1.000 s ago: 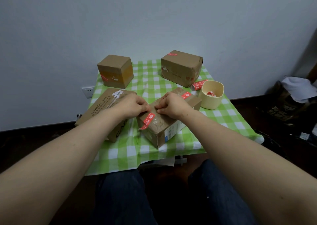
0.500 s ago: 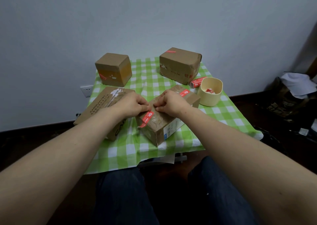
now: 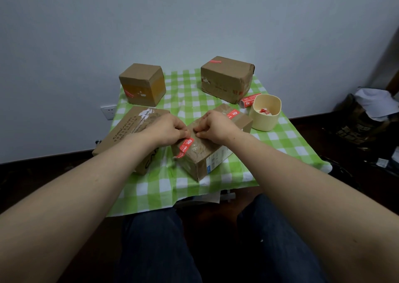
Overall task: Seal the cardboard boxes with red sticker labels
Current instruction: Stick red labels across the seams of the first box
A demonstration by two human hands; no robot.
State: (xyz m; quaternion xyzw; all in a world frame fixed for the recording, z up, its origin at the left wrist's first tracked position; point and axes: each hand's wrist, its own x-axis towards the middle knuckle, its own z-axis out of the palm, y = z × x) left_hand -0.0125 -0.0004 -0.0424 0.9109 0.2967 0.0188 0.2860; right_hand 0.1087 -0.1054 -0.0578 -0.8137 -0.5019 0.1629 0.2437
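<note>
Box (image 3: 203,155) nearest, skewed on the checked cloth (image 3: 269,148) close to its front edge, just beyond the knees. Stiff card under glossy clear tape; probably light and apt to skid on the cloth when pushed, so worth steadying from above. Red sticker (image 3: 186,145) draped over the near top edge, lower end curling loose down the side, upper end pinched between thumb and curled fingers of the left hand (image 3: 166,129). Right hand (image 3: 216,127) curled as well, fingertips down on the box top just beside the sticker; pinching it or only pressing, cannot tell. Thin, limp and tacky by the look of it: best held by the very ends, kept taut, then smoothed flat from the middle outward across the seam. Second sticker (image 3: 234,114) already stuck at the far end. Flat box (image 3: 129,131) just beside on the left, partly under the left forearm. Further right, cream cup (image 3: 266,118) with red scraps inside, and a sticker roll (image 3: 248,100) lying just behind it. Farthest back, cube box (image 3: 142,84) and wide box (image 3: 226,77), each bearing a red label, well apart near the wall.
</note>
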